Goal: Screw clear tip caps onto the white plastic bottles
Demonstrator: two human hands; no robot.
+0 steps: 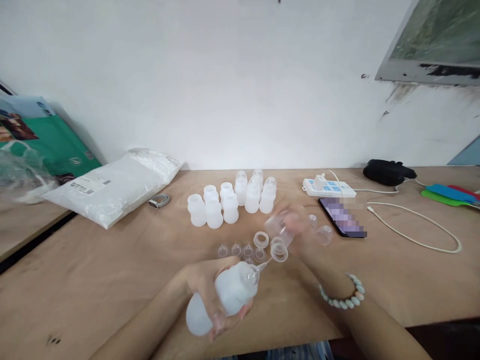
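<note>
My left hand point(205, 285) is wrapped round a white baby bottle point(234, 289), tilted with its clear nipple point(259, 269) pointing up and to the right. Smeared by motion, my right hand point(303, 231) grips a clear domed bottle cap point(278, 225) above the table. Translucent collar rings point(279, 252) lie just below that hand, with another ring point(261, 240) to their left. Several clear nipples point(247, 251) stand in rows behind the held bottle. Loose clear caps point(324, 235) rest right of my right hand.
Several open white bottles point(214, 214) stand towards the wall, beside several capped bottles point(252, 197). A phone point(343, 218), power strip point(330, 188) and white cable point(431, 245) lie on the right. At left are a watch point(158, 201) and a white plastic package point(120, 185).
</note>
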